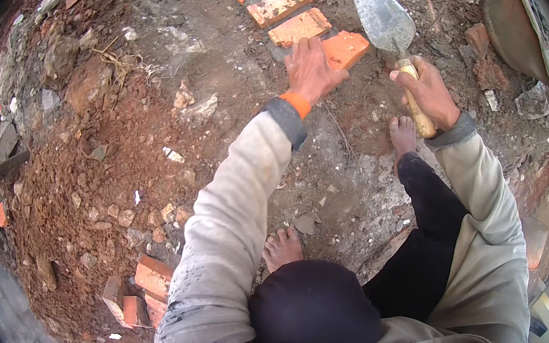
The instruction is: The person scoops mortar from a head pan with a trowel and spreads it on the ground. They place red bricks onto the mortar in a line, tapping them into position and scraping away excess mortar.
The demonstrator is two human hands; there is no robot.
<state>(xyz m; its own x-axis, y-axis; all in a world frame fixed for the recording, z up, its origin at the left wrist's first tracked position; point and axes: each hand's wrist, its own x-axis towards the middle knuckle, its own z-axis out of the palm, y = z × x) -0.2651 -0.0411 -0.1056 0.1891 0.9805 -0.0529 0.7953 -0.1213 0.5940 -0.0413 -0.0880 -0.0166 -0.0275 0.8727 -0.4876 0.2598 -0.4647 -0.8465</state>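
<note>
A row of orange bricks [300, 27] with grey mortar between them runs along the ground away from me at the top middle. At the near end of the row, my left hand [312, 73] grips an orange brick [347, 49], which sits at an angle to the others. Part of that brick is hidden behind the hand. My right hand [433, 89] is closed round the wooden handle of a pointed trowel [385, 17]. The trowel's grey blade points away from me, just right of the row, with its broad face up.
A tilted bucket or basin [512, 26] with grey matter inside stands at the far right. Several loose bricks [154, 278] lie at the lower left. Rubble and reddish soil [81, 191] spread over the left side. My bare feet [281, 248] are on the ground below the hands.
</note>
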